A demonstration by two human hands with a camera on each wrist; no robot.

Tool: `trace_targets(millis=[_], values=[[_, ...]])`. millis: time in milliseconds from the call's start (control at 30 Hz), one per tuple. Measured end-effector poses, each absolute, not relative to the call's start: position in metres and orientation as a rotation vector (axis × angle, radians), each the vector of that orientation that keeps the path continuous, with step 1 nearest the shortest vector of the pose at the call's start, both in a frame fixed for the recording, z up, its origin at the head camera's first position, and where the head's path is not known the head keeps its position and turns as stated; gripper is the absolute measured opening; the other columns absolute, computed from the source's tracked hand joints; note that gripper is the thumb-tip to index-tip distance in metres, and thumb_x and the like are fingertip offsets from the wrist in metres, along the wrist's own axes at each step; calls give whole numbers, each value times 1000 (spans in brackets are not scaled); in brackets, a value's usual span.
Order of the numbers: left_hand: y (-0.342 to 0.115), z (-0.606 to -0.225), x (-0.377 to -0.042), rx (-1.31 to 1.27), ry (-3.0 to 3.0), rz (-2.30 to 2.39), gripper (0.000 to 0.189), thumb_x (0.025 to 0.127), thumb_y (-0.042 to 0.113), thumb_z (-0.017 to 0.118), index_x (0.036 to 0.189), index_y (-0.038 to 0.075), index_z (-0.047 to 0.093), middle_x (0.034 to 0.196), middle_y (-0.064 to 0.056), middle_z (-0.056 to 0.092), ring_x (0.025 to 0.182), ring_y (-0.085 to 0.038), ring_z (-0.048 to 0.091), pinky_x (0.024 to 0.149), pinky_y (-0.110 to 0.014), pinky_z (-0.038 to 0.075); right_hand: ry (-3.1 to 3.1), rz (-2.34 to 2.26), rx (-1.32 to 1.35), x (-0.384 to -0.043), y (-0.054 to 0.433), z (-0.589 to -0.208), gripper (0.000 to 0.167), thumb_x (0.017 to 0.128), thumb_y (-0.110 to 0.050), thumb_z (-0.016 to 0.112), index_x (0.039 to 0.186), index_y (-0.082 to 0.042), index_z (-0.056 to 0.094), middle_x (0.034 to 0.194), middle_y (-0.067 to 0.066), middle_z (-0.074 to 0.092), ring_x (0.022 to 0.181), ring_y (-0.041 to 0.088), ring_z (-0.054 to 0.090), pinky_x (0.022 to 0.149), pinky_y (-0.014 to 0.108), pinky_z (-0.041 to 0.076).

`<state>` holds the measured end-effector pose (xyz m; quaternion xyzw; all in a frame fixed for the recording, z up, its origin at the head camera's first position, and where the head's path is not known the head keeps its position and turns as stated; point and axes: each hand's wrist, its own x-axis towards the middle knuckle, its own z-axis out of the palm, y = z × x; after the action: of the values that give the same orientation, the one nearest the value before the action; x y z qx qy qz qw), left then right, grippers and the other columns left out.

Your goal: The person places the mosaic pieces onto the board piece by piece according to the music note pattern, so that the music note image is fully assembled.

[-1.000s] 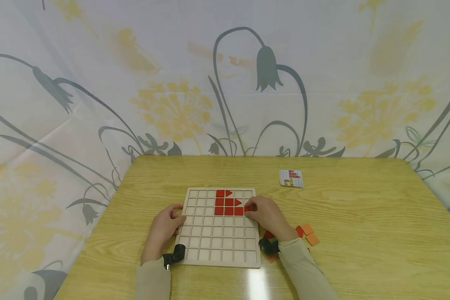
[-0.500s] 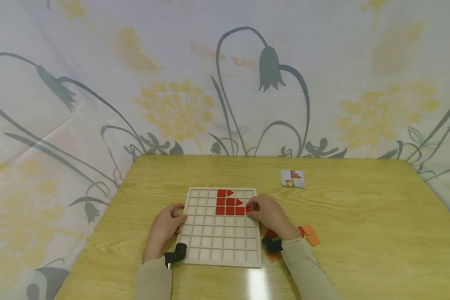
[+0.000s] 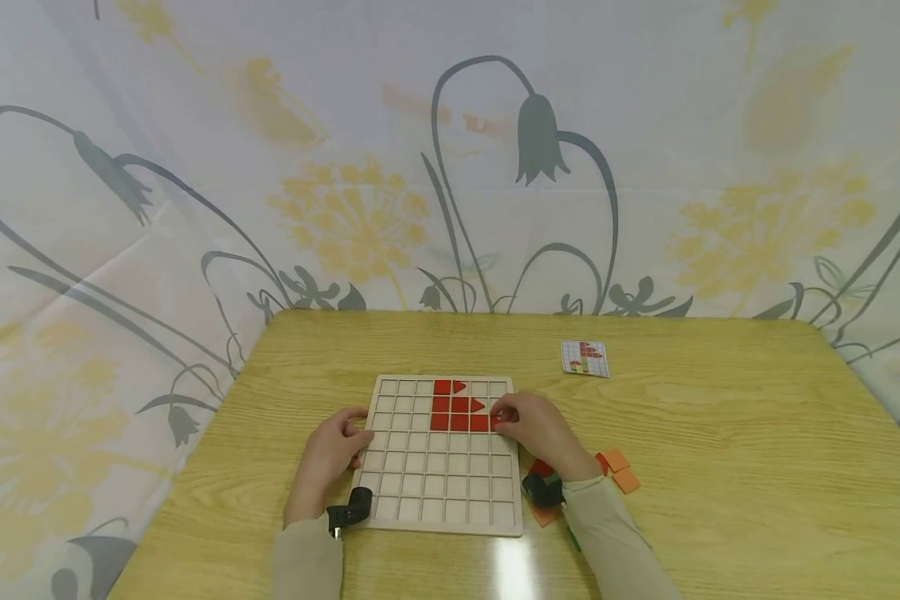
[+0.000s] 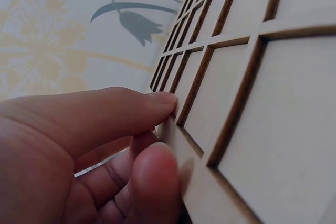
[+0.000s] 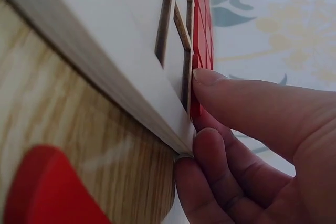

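We have right hand (image 3: pixel 536 429) pinching red tile (image 3: pixel 496 423) at board (image 3: pixel 444 483)'s right edge, left hand (image 3: pixel 330 450) gripping left edge; tilting the tile could jam it.

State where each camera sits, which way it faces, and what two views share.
Head: worn on the head, facing forward and down at a pale wooden grid board; left hand, right hand and beige sleeves show.
Left wrist: worn on that wrist, facing the board's left edge; only the left hand shows.
Right wrist: worn on that wrist, facing the board's right edge and a flat red tile; only the right hand shows.
Shared: both wrist views include the board and white flower-patterned backdrop.
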<state>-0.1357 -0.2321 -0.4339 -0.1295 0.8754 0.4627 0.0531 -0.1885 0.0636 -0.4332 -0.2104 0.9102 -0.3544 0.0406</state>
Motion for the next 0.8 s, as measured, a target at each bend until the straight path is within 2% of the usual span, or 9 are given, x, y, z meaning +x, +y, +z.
trace_targets(millis=[300, 600, 800], values=[[-234, -434, -135, -372, 2683, 1402, 39, 84, 15, 59, 122, 9, 51, 76, -4, 54, 49, -16, 51, 49, -27, 41, 2737, -1154, -577, -190, 68, -428, 8, 83, -16, 63, 90, -19, 66, 87, -8, 57, 74, 9, 51, 66, 29, 43], [-232, -435, -134, -361, 2725, 1368, 39, 84, 15, 58, 122, 10, 51, 75, -3, 55, 48, -15, 51, 45, -27, 36, 2702, -1152, -559, -190, 76, -420, 15, 86, -23, 60, 99, -19, 65, 92, -9, 60, 79, 9, 53, 69, 30, 44], [-230, -434, -134, -381, 2703, 1401, 39, 85, 15, 59, 123, 12, 51, 77, -4, 55, 50, -15, 52, 47, -27, 39, 2674, -1139, -572, -187, 84, -416, 19, 86, -24, 59, 102, -17, 65, 94, -7, 61, 81, 10, 56, 71, 30, 46]])
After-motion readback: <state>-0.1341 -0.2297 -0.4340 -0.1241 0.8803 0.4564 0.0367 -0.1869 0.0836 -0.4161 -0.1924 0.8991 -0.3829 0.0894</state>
